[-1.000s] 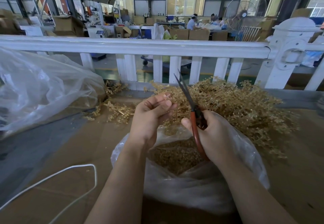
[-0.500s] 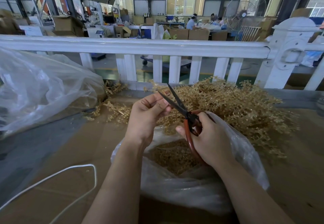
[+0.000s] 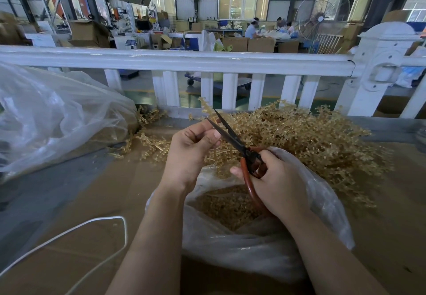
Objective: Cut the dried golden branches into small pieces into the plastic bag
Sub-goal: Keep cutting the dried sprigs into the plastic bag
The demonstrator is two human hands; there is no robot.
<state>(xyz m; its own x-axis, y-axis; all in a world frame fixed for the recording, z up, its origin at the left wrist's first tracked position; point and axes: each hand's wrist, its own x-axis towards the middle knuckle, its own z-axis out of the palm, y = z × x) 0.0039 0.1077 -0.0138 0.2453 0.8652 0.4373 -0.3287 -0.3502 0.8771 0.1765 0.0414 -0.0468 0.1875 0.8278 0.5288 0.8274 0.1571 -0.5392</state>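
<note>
L hand (image 3: 191,154) pinches golden sprig (image 3: 208,108); R hand (image 3: 276,181) grips scissors (image 3: 232,136), blades apart; knobbly, straw-coloured.

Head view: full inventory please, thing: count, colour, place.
branches: one pile, golden, far side of the table, by the fence
bag: one, clear plastic, near centre, open, cut pieces inside
second bag: one, clear, left
scissors: one, black blades, red handles, blades apart above the bag
cord: one, white, lower left
table: brown cardboard surface
fence: white, behind the table
fan: one, background right
left hand: pinches a sprig at the blades
right hand: grips the scissors
</note>
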